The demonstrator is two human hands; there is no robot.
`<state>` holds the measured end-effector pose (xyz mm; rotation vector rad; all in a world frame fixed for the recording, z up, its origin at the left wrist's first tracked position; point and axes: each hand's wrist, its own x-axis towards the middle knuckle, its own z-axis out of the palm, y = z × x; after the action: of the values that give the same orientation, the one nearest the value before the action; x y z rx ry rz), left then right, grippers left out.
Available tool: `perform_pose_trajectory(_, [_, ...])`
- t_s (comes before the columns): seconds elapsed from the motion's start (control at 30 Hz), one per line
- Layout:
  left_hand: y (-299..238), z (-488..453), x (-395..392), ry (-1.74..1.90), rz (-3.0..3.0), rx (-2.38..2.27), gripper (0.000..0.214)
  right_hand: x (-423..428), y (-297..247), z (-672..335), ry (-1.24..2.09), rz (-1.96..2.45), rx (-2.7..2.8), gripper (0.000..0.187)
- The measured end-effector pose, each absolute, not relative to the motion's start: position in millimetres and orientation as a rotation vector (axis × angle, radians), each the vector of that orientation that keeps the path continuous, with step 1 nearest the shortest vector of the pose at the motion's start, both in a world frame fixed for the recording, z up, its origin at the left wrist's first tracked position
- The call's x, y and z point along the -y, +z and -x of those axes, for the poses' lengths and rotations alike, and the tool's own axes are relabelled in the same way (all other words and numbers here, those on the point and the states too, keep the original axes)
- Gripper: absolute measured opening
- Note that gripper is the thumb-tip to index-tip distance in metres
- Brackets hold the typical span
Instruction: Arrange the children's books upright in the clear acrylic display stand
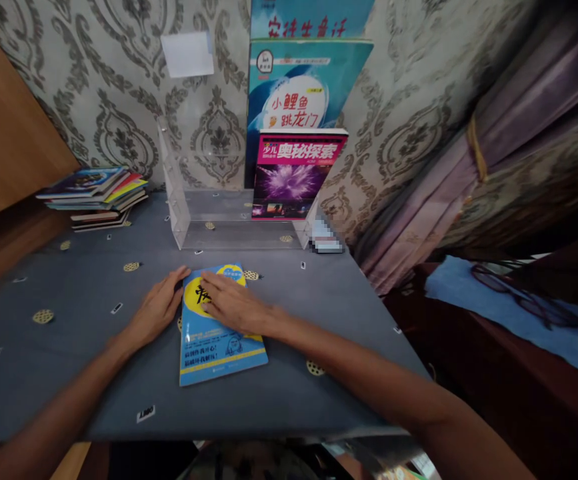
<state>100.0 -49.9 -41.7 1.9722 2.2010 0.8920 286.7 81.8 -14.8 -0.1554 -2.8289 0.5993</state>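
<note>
A blue and yellow book [221, 353] lies flat on the table, its front cover facing up. My right hand [233, 303] rests palm down across its upper part, fingers stretched out over the yellow patch and hiding some of the title. Along the book's upper left edge is my left hand [159, 307], with its fingers extended towards the top corner; it appears to touch the edge, and nothing is gripped in it. Behind the book stands a clear acrylic display rack [181, 220], holding a magenta and purple book [291, 180] and a teal book [309, 83] at its right side.
Another blue book [313, 17] rises behind the teal one. A stack of books [93, 193] sits at the back left beside a wooden panel [9, 127]. A blurred-out item [326, 237] lies right of the rack. Glasses [523, 300] rest on blue cloth [459, 283] beyond the table's right edge.
</note>
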Motion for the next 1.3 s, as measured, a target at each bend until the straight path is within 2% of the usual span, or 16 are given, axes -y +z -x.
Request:
perform_pose_trajectory(0.27, [-37.3, -101.2, 49.4, 0.842, -1.995, -2.224, 0.052, -132.6, -33.4, -315.7, 0.753, 0.285, 2.746, 0.048])
perform_pose_trajectory(0.47, [-24.4, -110.4, 44.0, 0.576, -2.102, -2.235, 0.058, -145.4, -43.3, -318.4, 0.853, 0.217, 2.647, 0.045])
perform_pose_trajectory(0.6, [-17.0, -129.5, 36.6, 0.424, -2.218, -2.093, 0.054, -148.2, -47.1, -316.8, 0.884, 0.209, 2.63, 0.044])
perform_pose_trajectory(1.0, [-7.7, -200.9, 65.2, 0.318, -2.519, -1.531, 0.042, -144.0, -46.3, -317.3, 0.825, 0.209, 2.649, 0.047])
perform_pose_trajectory(1.3, [-10.0, -204.8, 72.6, 0.347, -2.572, -1.495, 0.042, -134.7, -42.3, -317.4, 0.689, 0.231, 2.723, 0.047])
